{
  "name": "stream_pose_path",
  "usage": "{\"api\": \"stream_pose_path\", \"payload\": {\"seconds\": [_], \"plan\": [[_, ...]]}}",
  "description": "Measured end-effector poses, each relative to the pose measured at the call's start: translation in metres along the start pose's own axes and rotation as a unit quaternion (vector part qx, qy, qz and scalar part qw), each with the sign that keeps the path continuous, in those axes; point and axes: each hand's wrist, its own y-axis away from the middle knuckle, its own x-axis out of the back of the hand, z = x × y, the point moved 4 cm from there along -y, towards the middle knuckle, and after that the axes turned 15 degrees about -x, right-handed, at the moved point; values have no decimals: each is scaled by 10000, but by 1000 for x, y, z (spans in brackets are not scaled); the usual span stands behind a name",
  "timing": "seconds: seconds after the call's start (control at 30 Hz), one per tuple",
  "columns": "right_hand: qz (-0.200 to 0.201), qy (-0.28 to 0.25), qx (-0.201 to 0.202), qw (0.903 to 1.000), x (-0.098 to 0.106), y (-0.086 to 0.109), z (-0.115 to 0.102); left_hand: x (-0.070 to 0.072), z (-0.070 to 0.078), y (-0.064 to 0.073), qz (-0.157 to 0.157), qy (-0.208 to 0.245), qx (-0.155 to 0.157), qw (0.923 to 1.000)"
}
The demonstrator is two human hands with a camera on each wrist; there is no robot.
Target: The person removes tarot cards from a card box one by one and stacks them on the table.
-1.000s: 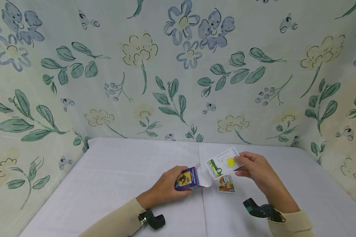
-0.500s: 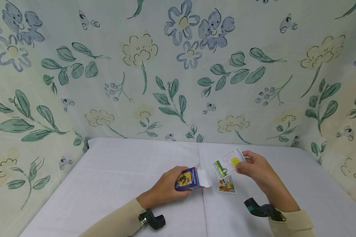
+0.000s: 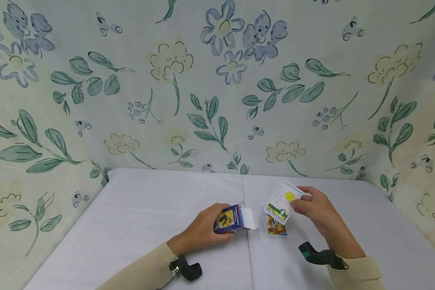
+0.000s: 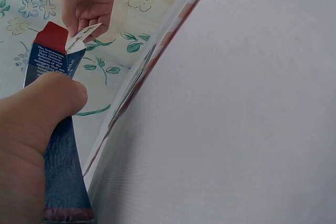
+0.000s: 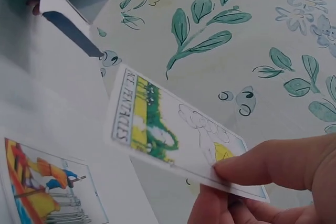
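Observation:
A blue card box point(image 3: 227, 219) lies in my left hand point(image 3: 203, 227), its end flap hanging out toward the right. The left wrist view shows the thumb point(image 4: 65, 95) pressed along the box's printed side, and the box's mouth looks hollow in the right wrist view. Between thumb and fingers my right hand point(image 3: 317, 207) pinches a tarot card point(image 3: 284, 201) marked with a yellow disc; "ACE PENTACLES" reads along its end. Below that card, a second tarot card point(image 3: 276, 227) with orange and blue figures lies face up on the table, partly covered from the head view.
A white cloth covers the table point(image 3: 159, 201), with a crease running front to back near its middle. Floral fabric point(image 3: 217, 121) hangs behind and at both sides. Each wrist wears a black camera mount point(image 3: 190, 269).
My right hand has drawn the tarot card slightly right, away from the box, and turned it steeper, over the card on the table. The left hand and box stay still.

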Motion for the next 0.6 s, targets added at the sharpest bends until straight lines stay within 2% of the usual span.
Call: {"api": "stream_pose_path", "payload": {"seconds": [0.43, 0.6], "plan": [[494, 88, -442, 9978, -2, -22, 25, 0, -1, 1, -11, -20, -18, 10000], [652, 332, -534, 9959, -5, -31, 32, 0, -1, 0, -11, -29, 6, 10000]]}}
